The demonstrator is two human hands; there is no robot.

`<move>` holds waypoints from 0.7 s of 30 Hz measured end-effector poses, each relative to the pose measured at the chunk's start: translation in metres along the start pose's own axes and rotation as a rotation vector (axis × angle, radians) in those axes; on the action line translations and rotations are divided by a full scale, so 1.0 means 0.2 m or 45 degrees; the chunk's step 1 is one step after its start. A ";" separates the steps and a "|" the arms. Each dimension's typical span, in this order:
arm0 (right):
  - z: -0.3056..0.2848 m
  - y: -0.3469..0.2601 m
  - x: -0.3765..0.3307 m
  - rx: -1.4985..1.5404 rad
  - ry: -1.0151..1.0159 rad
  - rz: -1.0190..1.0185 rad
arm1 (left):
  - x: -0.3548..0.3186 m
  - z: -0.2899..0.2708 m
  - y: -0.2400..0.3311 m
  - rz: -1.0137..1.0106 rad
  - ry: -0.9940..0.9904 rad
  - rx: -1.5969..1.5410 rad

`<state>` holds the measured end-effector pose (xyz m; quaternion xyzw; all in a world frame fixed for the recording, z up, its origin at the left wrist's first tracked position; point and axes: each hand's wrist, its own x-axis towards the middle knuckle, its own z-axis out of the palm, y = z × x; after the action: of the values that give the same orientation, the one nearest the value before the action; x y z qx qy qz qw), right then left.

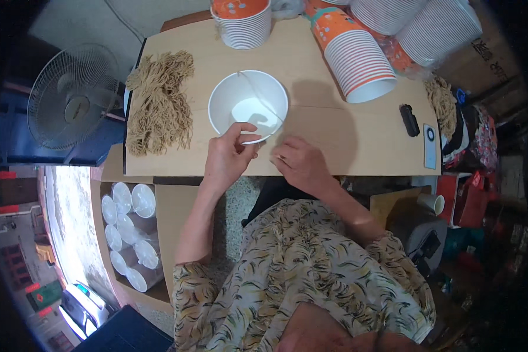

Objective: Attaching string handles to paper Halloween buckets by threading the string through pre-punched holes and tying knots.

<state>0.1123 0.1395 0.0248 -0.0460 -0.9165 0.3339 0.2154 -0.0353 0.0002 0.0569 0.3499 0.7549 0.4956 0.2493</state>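
Looks to me like you're at the bit where the strand (258, 94) gets worked on the white paper bowl (234, 94), which is at the near middle of the cardboard-topped table (188, 164), with the strand running from its far rim toward the near right side. Your left hand (224, 157) is pinching the bowl's near rim between thumb and fingers. Your right hand (302, 163) is curled just right of that, fingertips bunched, but I can't tell if the strand's in them. I'd say the next move calls for a steady left pinch and a sure grip on the strand's near end. The pile of tan cords (161, 105) sits left, the stacked bowls (361, 64) far right.
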 end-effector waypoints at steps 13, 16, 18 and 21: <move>0.27 0.12 0.00 0.893 0.298 0.544 | 0.01 0.05 -0.03 -0.039 0.028 0.000; 0.16 0.11 -0.01 0.760 0.138 0.504 | 0.01 0.05 -0.03 -0.099 0.029 -0.067; 0.05 0.10 -0.01 0.646 0.026 0.449 | 0.01 0.04 -0.03 -0.050 0.044 0.015; -0.12 0.05 0.01 0.582 0.027 0.292 | 0.00 0.04 -0.05 -0.015 0.069 -0.006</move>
<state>0.1202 0.1619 0.0369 -0.1032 -0.8037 0.5542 0.1907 -0.0334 0.0023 0.0446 0.3312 0.7622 0.5053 0.2323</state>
